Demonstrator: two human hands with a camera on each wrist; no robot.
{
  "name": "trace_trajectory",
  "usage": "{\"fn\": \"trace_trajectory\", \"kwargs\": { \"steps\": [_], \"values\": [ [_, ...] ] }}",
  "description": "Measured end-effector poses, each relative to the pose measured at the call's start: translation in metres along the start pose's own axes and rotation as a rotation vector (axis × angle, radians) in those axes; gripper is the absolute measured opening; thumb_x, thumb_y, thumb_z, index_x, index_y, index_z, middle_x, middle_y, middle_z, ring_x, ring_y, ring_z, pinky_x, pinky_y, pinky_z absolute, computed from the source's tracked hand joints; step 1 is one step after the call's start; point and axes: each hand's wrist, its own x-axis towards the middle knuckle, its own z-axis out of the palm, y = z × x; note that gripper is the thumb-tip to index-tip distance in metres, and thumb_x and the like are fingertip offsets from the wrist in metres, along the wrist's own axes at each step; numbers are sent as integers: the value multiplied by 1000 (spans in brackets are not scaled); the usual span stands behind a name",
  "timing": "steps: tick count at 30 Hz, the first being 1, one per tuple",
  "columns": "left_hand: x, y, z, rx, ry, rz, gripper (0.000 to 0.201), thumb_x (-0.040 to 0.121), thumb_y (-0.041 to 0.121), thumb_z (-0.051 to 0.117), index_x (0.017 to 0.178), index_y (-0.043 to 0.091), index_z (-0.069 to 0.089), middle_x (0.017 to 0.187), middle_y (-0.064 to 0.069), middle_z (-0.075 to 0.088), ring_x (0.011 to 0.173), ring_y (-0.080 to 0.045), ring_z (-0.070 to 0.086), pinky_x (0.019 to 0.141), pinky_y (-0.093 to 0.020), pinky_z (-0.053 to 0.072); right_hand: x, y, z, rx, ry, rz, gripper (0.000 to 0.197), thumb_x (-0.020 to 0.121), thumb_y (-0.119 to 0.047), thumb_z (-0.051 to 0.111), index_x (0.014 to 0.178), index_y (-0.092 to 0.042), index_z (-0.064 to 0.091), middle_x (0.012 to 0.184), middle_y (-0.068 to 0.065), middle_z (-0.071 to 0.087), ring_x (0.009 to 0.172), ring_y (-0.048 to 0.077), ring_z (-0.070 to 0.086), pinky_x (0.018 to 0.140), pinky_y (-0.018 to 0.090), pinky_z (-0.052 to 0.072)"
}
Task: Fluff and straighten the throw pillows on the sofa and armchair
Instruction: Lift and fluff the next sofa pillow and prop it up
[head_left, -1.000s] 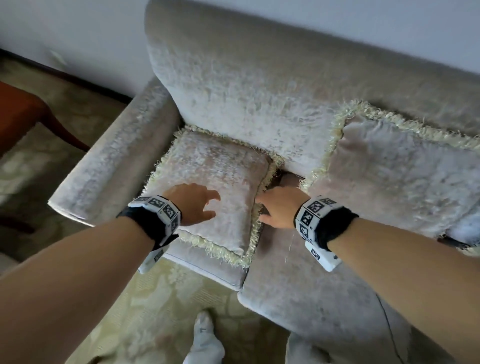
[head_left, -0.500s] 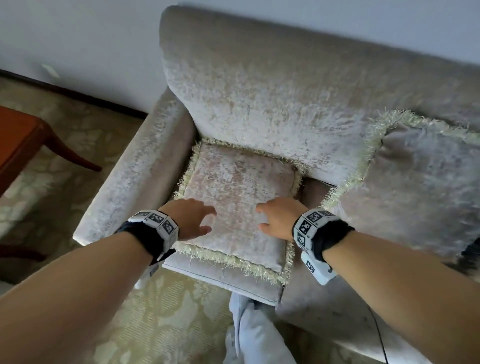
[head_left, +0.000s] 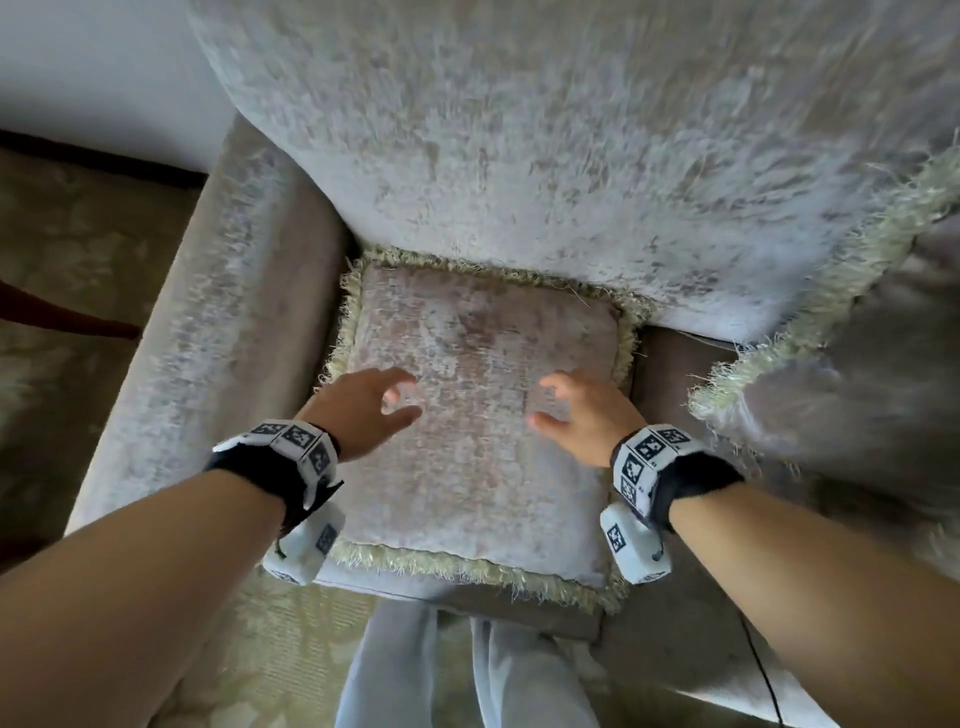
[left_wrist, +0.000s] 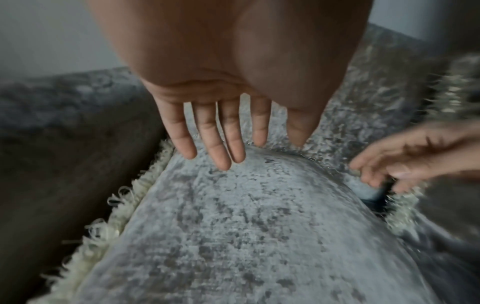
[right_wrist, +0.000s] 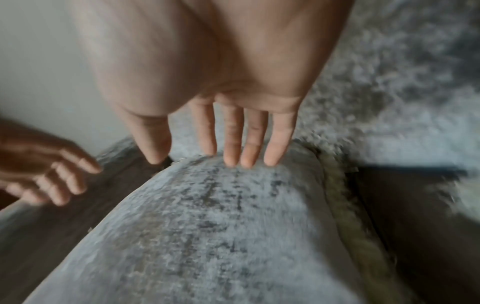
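Head view: the fringed throw pillow (head_left: 483, 431) lies flat on the seat cushion (head_left: 675, 374) in the sofa's corner, its far edge against the backrest (head_left: 571, 156) at twelve o'clock and the armrest (head_left: 208, 338) at nine. Both hands sit over its upper half, the left hand (head_left: 363, 410) at nine o'clock of the centre and the right hand (head_left: 587, 410) at three, about equally near, fingers spread and holding nothing. A second fringed pillow (head_left: 841, 395) leans at three o'clock.

Left wrist view: the straight fingers (left_wrist: 226, 144) point to the pillow's far edge at twelve; whether they touch the fabric, I cannot tell.

Right wrist view: the fingertips (right_wrist: 246, 158) reach the pillow's crown, spread, nothing pinched. No containers show.
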Motion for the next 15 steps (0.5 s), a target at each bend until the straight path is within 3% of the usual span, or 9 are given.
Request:
{"fn": "trace_trajectory", "kwargs": {
  "steps": [3,6,9,12,15],
  "values": [
    [25,-15,18,-191,102,-28,47,95,51,59,138,33,55,130,1,61,110,-14,61,99,-34,45,17,17,26,240,161,130,79,82,-73,59,144,-23,52,142,11,50,133,27,46,111,36,37],
    [53,-36,35,-382,194,-82,54,90,57,62,137,31,57,137,0,56,114,-13,57,98,-34,44,29,25,48,379,250,258,91,74,-86,52,149,-34,45,153,10,31,144,26,29,115,33,24],
    [81,-56,50,-593,308,-168,71,79,68,64,137,28,59,143,-4,55,120,-15,57,104,-41,48,39,33,71,420,300,366,93,70,-90,50,152,-50,30,165,6,12,152,27,13,121,48,19],
    [95,-74,67,-647,355,-287,79,65,82,60,137,50,52,150,-3,33,135,-22,43,117,-38,35,48,42,90,548,358,439,103,61,-95,52,151,-59,17,167,3,0,155,27,7,123,51,20],
    [106,-87,79,-627,312,-332,74,72,75,68,137,70,34,156,-2,26,145,-27,31,122,-42,26,54,46,99,618,403,462,104,64,-89,60,151,-61,12,166,7,2,154,28,11,122,42,20]
  ]
}}
